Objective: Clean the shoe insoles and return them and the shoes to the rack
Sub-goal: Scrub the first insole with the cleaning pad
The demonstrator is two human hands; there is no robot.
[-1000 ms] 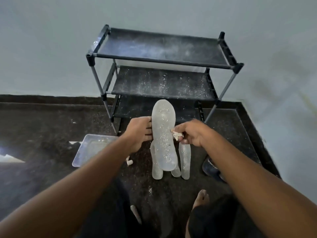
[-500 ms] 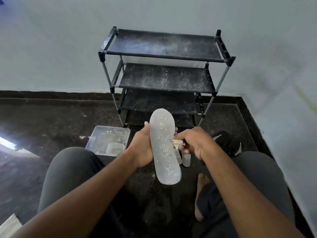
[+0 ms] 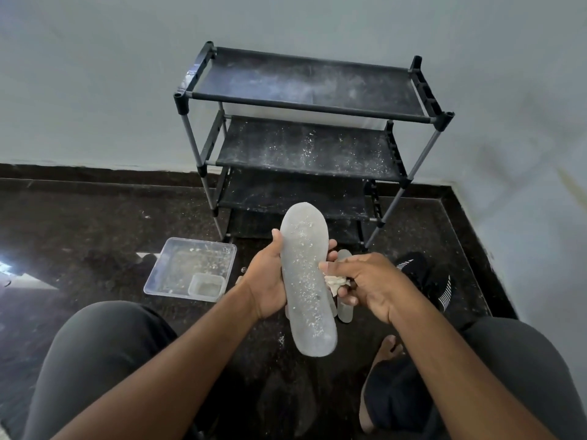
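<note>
A dark speckled stone floor [image 3: 79, 223] meets a pale grey wall across the upper half of the frame. At centre, a translucent insole [image 3: 306, 277] dotted with white flecks is held up off the floor, its long axis running nearly top to bottom in the frame, the wider rounded end pointing up toward the rack and the narrower end down toward the person, leaning slightly to the lower right. The left hand [image 3: 268, 277] grips it from its left edge, thumb on the front face and fingertips showing past the right edge. The right hand [image 3: 365, 284] is curled around a small crumpled white cloth [image 3: 336, 282], its thumb touching the insole's right edge. More clear insoles [image 3: 344, 308] lie on the floor just behind, mostly hidden. A black shoe with white stripes [image 3: 425, 281] lies at centre right. A clear plastic tray [image 3: 190, 268] holding a smaller tub sits at centre left. The dusty black three-tier rack [image 3: 305, 87] stands against the wall, upper centre.
</note>
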